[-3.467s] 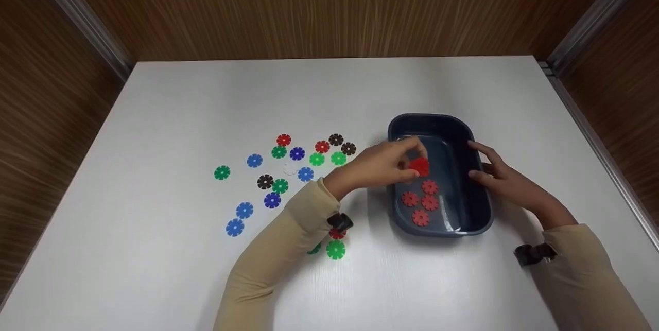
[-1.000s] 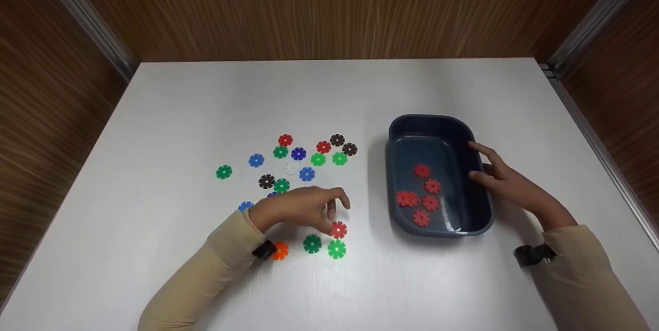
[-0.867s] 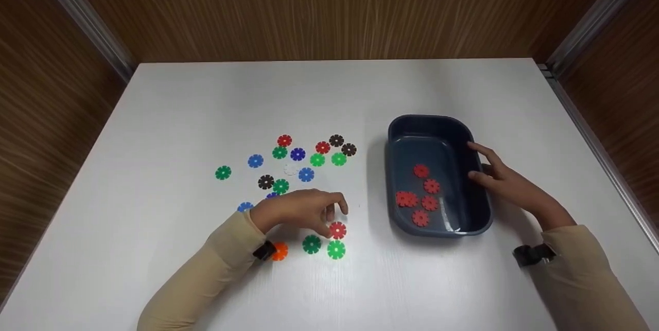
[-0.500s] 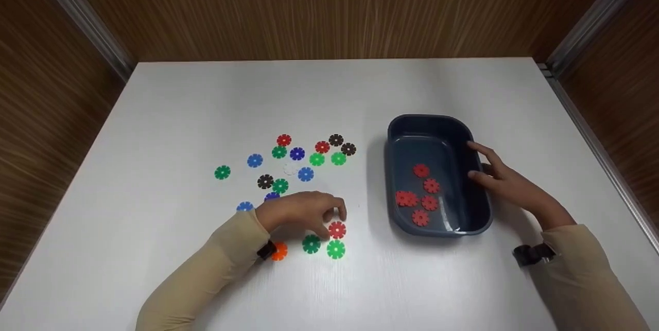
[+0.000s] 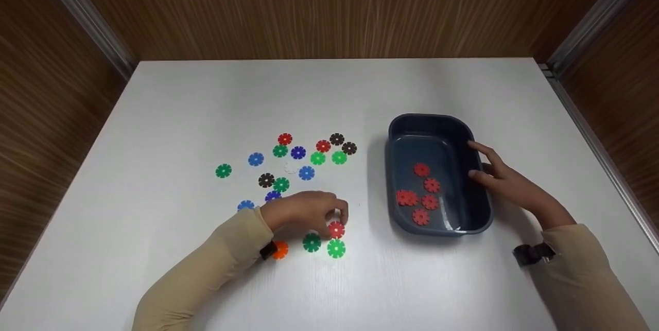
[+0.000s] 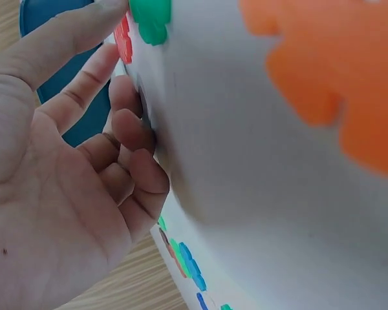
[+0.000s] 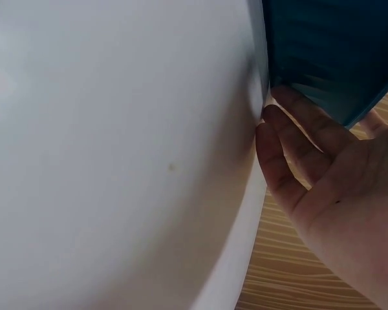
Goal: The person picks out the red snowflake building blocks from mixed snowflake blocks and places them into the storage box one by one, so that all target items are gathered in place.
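My left hand is low over the table, palm down. Its thumb and index finger pinch the edges of a red notched building disc, which lies flat just above a light green disc. In the left wrist view that red disc shows between the thumb and index fingertips, while the other fingers curl close to the tabletop. On the right, my right hand holds the side wall of a dark blue plastic box, thumb and index tips at the rim, other fingers against its outside. Several red discs lie inside.
Left of the box, loose discs are scattered: blue, black, green, white, and two more red ones. An orange disc lies beside the left wrist. Wood-patterned panels enclose the white table.
My left hand has released red discs into the box and come back leftward to the red disc on the table, its fingers closing in on it. The right hand stays at the box.
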A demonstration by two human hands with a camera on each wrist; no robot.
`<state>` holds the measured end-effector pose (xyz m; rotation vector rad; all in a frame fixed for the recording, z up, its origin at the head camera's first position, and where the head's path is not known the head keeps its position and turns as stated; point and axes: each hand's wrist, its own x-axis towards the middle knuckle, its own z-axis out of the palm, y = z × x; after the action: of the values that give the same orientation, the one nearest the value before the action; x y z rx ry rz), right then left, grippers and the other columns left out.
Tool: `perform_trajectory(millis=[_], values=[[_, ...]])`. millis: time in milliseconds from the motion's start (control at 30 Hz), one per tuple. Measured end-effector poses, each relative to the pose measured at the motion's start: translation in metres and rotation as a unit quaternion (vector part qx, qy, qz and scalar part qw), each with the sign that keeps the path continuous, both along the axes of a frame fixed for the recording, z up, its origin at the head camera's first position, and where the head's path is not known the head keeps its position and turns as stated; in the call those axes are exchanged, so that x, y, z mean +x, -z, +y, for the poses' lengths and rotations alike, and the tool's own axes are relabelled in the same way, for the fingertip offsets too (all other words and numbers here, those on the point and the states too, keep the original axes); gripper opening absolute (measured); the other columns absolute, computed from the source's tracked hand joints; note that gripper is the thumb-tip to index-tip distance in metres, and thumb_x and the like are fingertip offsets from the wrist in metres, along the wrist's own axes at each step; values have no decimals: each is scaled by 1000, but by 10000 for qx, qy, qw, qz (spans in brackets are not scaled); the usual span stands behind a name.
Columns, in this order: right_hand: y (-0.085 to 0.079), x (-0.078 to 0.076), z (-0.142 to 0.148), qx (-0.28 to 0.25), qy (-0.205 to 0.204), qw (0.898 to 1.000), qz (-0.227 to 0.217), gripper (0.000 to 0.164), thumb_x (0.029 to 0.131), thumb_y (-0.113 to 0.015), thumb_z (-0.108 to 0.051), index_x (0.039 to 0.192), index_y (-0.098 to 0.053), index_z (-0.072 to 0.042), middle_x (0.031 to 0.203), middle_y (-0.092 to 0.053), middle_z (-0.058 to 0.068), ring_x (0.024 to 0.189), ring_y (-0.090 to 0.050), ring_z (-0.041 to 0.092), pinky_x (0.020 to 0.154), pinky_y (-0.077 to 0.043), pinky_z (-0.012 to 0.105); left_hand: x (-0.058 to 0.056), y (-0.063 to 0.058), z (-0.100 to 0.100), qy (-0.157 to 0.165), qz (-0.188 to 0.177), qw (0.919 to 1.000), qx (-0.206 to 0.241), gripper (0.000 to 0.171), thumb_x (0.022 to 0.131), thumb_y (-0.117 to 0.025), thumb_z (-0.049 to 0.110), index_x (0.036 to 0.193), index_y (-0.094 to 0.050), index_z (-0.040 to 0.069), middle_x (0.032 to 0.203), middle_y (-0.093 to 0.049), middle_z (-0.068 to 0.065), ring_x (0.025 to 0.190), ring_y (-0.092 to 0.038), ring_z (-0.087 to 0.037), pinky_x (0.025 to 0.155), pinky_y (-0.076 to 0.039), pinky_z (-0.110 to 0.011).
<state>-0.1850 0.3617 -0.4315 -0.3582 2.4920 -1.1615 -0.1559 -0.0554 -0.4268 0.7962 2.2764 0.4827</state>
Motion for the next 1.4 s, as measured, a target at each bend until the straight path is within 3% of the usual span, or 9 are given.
perform_trajectory(millis=[267, 533, 767, 967, 1267, 1400], values=[[0, 1, -1, -52, -21, 10000, 2, 69, 102, -45, -31, 155, -1, -27, 159, -2, 27, 139, -19, 57, 104, -26, 70, 3, 2, 0, -374, -222, 9985, 344, 27, 76, -74, 1, 96, -65, 17, 92, -57, 3, 88, -52, -13, 79, -48, -24], [-1, 1, 0, -5, 9, 10000, -79, 69, 102, -45, -33, 155, -1, -29, 159, -2, 26, 139, -19, 57, 104, -26, 71, 6, -1, -1, -730, -122, 9969, 276, 33, 80, -69, 2, 99, -58, 27, 90, -61, 5, 85, -55, -15, 75, -49, -27], [-1, 0, 0, -6, 0, 10000, -65, 69, 102, -45, -33, 155, -1, -29, 159, -1, 27, 139, -17, 59, 104, -25, 72, 2, -3, -1, -677, 334, 9962, 432, 24, 85, -67, 8, 94, -64, 30, 88, -66, 8, 83, -59, -13, 80, -50, -30], [0, 0, 1, -16, -7, 10000, -37, 69, 102, -45, -33, 155, -1, -28, 159, -2, 28, 139, -18, 58, 105, -25, 71, -5, -11, 0, -477, 697, 9929, 841, 16, 86, -68, 10, 96, -66, 22, 94, -73, 3, 88, -67, -14, 77, -52, -30], [-1, 1, 0, 11, 5, 10000, -70, 69, 102, -45, -34, 155, -1, -30, 158, -5, 29, 140, -18, 57, 104, -26, 71, -14, -30, 11, -573, 1330, 9751, 1678, 11, 87, -70, 16, 96, -64, 16, 95, -75, -1, 89, -71, -15, 73, -51, -29], [-1, 1, 1, 29, 13, 10000, -91, 69, 102, -45, -34, 155, -1, -29, 158, -6, 30, 140, -18, 56, 104, -26, 70, -18, -39, 21, -654, 1397, 9708, 1837, 11, 87, -69, 17, 97, -64, 16, 95, -75, -1, 86, -70, -14, 72, -51, -29]])
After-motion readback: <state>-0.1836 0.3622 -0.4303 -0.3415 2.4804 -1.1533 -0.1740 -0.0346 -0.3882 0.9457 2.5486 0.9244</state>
